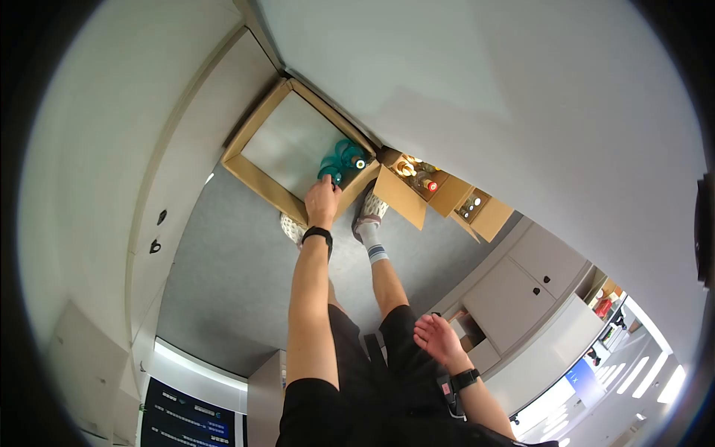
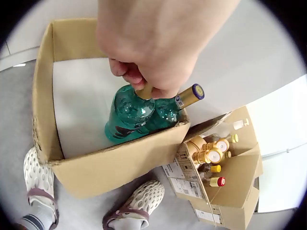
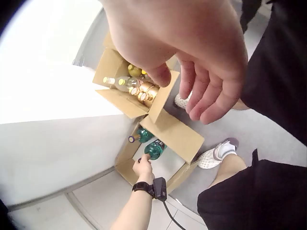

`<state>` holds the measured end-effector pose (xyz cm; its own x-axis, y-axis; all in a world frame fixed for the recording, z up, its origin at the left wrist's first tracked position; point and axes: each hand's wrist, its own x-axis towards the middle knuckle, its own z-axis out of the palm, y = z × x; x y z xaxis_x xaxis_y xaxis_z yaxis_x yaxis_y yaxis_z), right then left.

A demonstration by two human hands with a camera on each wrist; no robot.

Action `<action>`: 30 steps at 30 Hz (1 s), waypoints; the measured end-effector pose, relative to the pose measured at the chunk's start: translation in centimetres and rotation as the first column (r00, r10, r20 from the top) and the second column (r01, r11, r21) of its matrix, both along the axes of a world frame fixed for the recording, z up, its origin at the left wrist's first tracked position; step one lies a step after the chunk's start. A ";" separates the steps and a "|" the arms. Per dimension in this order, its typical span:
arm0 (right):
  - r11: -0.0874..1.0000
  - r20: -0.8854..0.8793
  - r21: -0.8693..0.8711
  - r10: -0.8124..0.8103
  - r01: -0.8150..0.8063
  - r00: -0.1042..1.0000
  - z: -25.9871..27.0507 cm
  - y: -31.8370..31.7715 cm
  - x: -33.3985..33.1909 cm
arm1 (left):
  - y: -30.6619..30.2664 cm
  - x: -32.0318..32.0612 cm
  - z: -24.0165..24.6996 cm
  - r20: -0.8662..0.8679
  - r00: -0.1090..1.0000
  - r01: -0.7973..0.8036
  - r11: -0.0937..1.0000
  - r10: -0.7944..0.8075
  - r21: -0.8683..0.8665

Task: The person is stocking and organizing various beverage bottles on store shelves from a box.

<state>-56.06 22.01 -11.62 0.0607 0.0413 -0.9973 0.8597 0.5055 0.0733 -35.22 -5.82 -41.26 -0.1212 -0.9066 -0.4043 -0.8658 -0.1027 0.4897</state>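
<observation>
My left hand (image 1: 322,203) grips the neck of a teal glass bottle (image 2: 127,115), its fingers curled round the gold top. The bottle stands in a corner of an uncovered cardboard box (image 2: 120,167), tilted a little in the left wrist view. Beside it is a second teal bottle (image 2: 165,115) with a gold neck and a dark blue cap. A white sheet (image 2: 79,105) covers much of the box's inside. My right hand (image 1: 439,341) hangs by my thigh, fingers loosely bent and holding nothing, as the right wrist view also shows.
A smaller cardboard box (image 2: 235,172) with raised flaps stands beside the first, holding several bottles with gold, yellow and red caps (image 2: 221,181). My feet in white clogs (image 2: 148,196) stand close to the boxes. A pale wall (image 1: 477,97) runs behind, and cabinets (image 1: 514,305) line the right.
</observation>
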 end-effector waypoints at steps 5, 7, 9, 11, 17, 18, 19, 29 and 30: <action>0.983 -0.016 -0.083 0.162 -0.163 0.987 1.7 -2.9 2.3 | -0.3 5.5 10.9 -0.222 0.972 0.044 0.990 -0.074 -0.135; 0.942 -0.091 -0.153 0.289 -0.300 0.953 4.3 -5.5 3.5 | -0.6 7.7 18.2 -0.292 0.950 0.065 0.986 -0.109 -0.155; 0.832 -0.213 -0.208 0.474 -0.514 0.854 7.6 -8.8 5.3 | -1.1 9.9 27.5 -0.358 0.919 0.097 0.974 -0.167 -0.207; 0.640 -0.356 -0.283 0.622 -0.714 0.698 12.1 -11.6 6.7 | -0.6 11.6 38.5 -0.398 0.895 0.124 0.969 -0.202 -0.212; -0.182 -0.918 -0.185 0.382 -0.966 0.104 29.5 -20.9 10.9 | 0.5 15.6 64.2 -0.421 0.865 0.171 0.950 -0.272 -0.263; -0.265 -0.969 -0.157 0.228 -0.952 0.096 32.2 -22.6 11.4 | 0.4 15.8 67.6 -0.417 0.868 0.200 0.958 -0.271 -0.207; -0.337 -0.991 -0.122 0.088 -0.934 0.098 34.6 -23.3 12.2 | 0.6 15.8 70.4 -0.435 0.854 0.213 0.955 -0.285 -0.208; -0.509 -0.974 -0.219 0.061 -0.832 0.219 45.4 -21.8 14.8 | 1.9 15.6 80.4 -0.727 0.640 0.181 0.968 -0.251 -0.175; -0.473 -0.973 -0.221 0.055 -0.853 0.222 45.7 -21.7 14.7 | 2.2 15.2 80.1 -0.799 0.572 0.125 0.983 -0.185 -0.138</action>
<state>-41.40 0.33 34.12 0.4495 -0.8932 -0.0102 -0.2747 -0.1273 -0.9531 -20.04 -3.66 38.86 -0.5103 -0.8599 -0.0148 -0.1113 0.0490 0.9926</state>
